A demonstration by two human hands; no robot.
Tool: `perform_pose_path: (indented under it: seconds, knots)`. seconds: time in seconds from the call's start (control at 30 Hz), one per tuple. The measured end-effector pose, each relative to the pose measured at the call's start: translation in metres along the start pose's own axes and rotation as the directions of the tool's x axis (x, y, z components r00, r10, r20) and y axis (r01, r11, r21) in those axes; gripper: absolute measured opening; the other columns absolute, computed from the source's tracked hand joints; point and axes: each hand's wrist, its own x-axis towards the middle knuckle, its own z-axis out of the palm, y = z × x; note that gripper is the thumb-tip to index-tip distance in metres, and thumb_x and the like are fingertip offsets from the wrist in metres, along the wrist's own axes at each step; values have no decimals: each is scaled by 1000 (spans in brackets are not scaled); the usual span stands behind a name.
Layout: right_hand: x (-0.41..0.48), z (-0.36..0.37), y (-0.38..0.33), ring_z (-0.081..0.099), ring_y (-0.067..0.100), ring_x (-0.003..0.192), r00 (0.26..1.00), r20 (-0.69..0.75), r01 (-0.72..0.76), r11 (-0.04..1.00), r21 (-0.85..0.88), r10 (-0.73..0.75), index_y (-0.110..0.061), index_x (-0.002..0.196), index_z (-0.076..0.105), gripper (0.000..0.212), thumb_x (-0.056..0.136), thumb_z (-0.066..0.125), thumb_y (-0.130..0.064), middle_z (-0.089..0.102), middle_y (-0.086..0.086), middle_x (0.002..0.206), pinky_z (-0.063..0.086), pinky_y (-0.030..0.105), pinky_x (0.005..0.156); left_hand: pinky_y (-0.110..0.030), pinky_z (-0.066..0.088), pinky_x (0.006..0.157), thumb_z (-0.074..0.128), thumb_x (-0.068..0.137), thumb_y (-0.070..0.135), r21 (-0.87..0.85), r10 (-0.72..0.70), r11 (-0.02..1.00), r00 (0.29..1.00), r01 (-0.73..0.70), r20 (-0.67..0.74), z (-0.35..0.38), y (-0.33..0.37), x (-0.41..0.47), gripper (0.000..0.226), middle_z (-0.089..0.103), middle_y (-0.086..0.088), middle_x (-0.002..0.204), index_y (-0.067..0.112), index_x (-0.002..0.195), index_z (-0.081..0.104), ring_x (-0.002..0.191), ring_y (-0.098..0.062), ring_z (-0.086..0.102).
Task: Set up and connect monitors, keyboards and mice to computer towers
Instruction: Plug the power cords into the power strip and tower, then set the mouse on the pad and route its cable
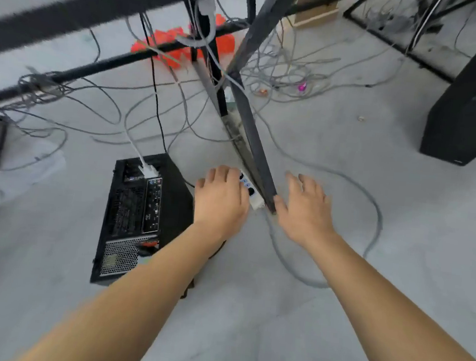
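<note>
Both hands reach to the floor at the white power strip (249,190) lying against the desk leg (252,135). The left hand (220,199) is loosely spread over the strip and the right hand (304,212) is spread beside the leg; neither holds anything. The computer tower (141,220) sits just left, rear ports facing the person, likely for easy plugging.

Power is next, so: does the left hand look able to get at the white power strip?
Likely yes: the left hand is at the power strip, on the same side of the slanted desk leg; nothing lies between.
</note>
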Motion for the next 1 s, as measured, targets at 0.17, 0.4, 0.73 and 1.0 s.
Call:
perform_pose_path:
  seconds: [0.17, 0.4, 0.73, 1.0]
  knots:
    - [-24, -121, -45, 45, 34, 127, 998, 40, -55, 998, 18, 55, -15, 144, 45, 47, 103, 42, -37, 55, 13, 135, 37, 40, 101, -42, 45, 73, 21, 90, 34, -32, -23, 999, 998, 25, 54, -132, 33, -5, 47, 67, -8, 88, 11, 98, 62, 82, -34, 61]
    - [-67, -289, -109, 54, 34, 118, 991, 107, -87, 995, 36, 83, -16, 128, 59, 39, 104, 39, -38, 63, 12, 125, 44, 39, 90, -41, 47, 70, 29, 96, 31, -21, 46, 999, 994, -44, 102, -322, 69, -6, 36, 66, -3, 89, 13, 101, 60, 80, -28, 60]
    - [-65, -559, -158, 57, 29, 114, 994, -44, 108, 986, 124, -103, -18, 129, 60, 39, 103, 39, -37, 65, 6, 123, 48, 38, 90, -40, 41, 72, 24, 89, 32, -79, 39, 995, 976, -57, -215, -567, 165, 86, 46, 66, -8, 93, 10, 106, 60, 84, -33, 58]
    - [-33, -631, -131, 58, 26, 114, 986, -108, 149, 971, 185, -130, -21, 127, 60, 36, 101, 41, -37, 67, 3, 122, 48, 37, 92, -47, 48, 82, 25, 90, 31, -197, -68, 980, 937, -1, -343, -635, 207, 107, 47, 66, -9, 106, 10, 112, 61, 95, -30, 59]
